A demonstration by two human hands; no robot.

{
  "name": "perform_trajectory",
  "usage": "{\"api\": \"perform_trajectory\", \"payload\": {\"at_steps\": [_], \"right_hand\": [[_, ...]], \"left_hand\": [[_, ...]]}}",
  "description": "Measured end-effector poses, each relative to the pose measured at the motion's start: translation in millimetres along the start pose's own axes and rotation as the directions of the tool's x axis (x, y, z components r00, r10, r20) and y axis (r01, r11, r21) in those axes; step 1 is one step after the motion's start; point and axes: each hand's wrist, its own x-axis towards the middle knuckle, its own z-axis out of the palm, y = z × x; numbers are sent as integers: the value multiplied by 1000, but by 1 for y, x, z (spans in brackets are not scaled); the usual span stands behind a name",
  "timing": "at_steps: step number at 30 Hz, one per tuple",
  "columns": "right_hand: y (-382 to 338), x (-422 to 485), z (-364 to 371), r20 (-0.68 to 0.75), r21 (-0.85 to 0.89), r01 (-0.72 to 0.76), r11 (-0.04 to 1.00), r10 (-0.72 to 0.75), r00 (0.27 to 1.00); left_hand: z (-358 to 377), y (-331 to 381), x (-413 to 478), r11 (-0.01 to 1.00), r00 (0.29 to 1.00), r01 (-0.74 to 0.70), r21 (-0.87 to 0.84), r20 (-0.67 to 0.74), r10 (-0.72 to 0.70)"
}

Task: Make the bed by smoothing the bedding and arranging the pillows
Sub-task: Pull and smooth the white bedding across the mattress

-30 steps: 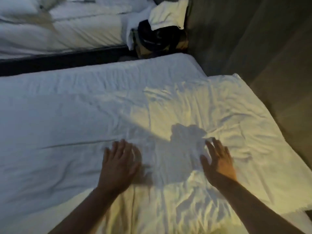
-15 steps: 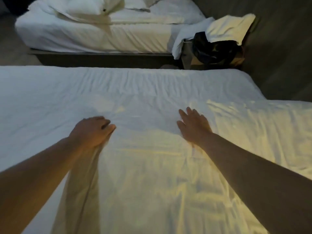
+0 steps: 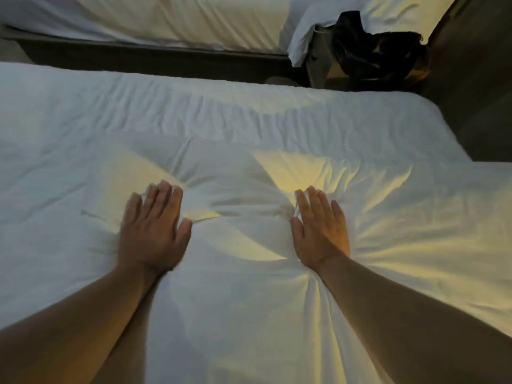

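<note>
The white bedding [image 3: 249, 128] covered the near bed, filling most of the view. Its long axis ran left to right, and its far edge lay parallel to the second bed [image 3: 166, 20] beyond a dark gap. The far right corner of the bedding fell away towards the floor [image 3: 476, 106]. The cloth was creased, with a band of fine wrinkles along the far edge. Deeper folds fanned out from under each palm, and patches of warm yellow light lay among bluish shade.

The left hand [image 3: 153, 231] lay flat on the bedding left of centre, its fingers [image 3: 163, 198] straight, close together and pointing at the far edge. The right hand [image 3: 321, 231] pressed flat right of centre, well apart from the other. Its fingers [image 3: 313, 203] were likewise straight and pointing away, and neither hand gripped any cloth.

At the far right stood a dark bag [image 3: 374, 51] with white cloth [image 3: 302, 37] draped beside it.
</note>
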Motion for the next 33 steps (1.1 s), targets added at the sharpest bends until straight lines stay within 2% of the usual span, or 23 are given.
{"api": "perform_trajectory", "payload": {"at_steps": [5,12,22,24,27,28,30,31,33], "right_hand": [[3,13,14,16,22,-7,1000,6,1000],[2,27,23,27,10,-26,1000,26,999],[2,30,26,-13,26,-34,999,35,999],[0,28,21,-5,8,-46,999,46,999],[-2,20,4,64,19,-69,997,67,996],[-3,15,-4,101,63,-99,993,93,991],[-11,-8,-23,202,225,-219,949,175,964],[-20,-25,-33,232,337,-270,902,198,952],[-45,-69,-49,235,529,-296,795,198,952]], "left_hand": [[15,1,14,999,1000,-31,-17,-1,31],[28,6,31,1000,996,19,-2,90,-19],[29,6,34,996,998,27,-81,66,-22],[25,4,33,994,999,25,-102,50,-20],[-1,1,29,988,994,-15,-152,102,31],[-15,-1,25,973,991,-36,-230,115,64],[-46,-10,6,916,999,-25,-400,29,40],[-59,-19,-9,906,999,6,-423,-47,-28],[-80,-48,-44,928,978,93,-360,-140,-152]]}}
